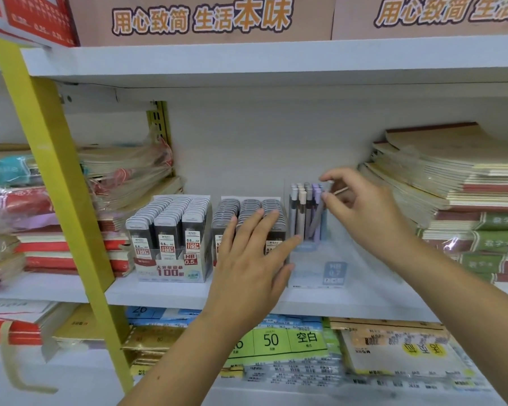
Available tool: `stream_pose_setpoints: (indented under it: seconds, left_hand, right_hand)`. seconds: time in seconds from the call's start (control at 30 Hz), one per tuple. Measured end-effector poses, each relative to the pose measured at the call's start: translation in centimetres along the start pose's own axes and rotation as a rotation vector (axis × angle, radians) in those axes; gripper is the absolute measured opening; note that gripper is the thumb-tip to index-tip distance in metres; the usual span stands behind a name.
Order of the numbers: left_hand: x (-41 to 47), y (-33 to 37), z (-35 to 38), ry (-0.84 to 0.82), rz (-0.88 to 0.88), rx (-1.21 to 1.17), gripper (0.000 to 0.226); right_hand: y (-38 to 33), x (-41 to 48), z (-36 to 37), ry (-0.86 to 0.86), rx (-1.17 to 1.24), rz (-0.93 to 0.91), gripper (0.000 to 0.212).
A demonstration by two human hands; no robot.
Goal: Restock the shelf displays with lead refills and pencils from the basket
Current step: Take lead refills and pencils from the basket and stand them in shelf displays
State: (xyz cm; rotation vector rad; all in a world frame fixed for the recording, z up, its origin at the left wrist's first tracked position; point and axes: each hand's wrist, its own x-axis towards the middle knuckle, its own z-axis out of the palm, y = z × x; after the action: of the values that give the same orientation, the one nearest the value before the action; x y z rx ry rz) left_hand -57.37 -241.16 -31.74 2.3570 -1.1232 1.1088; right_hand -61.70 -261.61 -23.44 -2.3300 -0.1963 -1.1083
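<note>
Two display boxes of lead refills stand side by side on the white middle shelf [159, 294]: the left refill box [170, 238] marked HB 0.5 and the right refill box [247, 213]. Right of them a clear display case [317, 271] holds a cluster of upright pastel pencils [304, 212] at its back. My left hand [252, 259] lies with straight fingers against the front of the right refill box and the case's left edge. My right hand [361, 206] reaches over the case and pinches a grey pencil [317, 216] that leans among the others.
Stacks of notebooks [452, 189] rise to the right of the case, and wrapped notebook bundles [123, 171] to the left. A yellow upright post [62, 183] slants across the left. The lower shelf holds paper pads [279, 341]. The basket is out of view.
</note>
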Motion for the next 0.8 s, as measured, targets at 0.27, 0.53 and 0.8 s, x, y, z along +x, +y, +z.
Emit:
stream_pose_setpoints:
  seconds: [0.27,0.53,0.8]
  left_hand:
    - [0.1,-0.2,0.2,0.014,-0.008,0.001,0.034]
    - [0.1,-0.3,0.2,0.015,-0.005,-0.013,0.034]
    - [-0.3,0.3,-1.0,-0.004,-0.021,-0.070,0.040]
  right_hand:
    - [0.6,0.0,0.7,-0.063,-0.011,0.013,0.029]
    - [1.6,1.0,1.4,-0.028,-0.297,-0.039,0.018]
    - [0.3,-1.4,0.1,-0.005,-0.152,0.094,0.040]
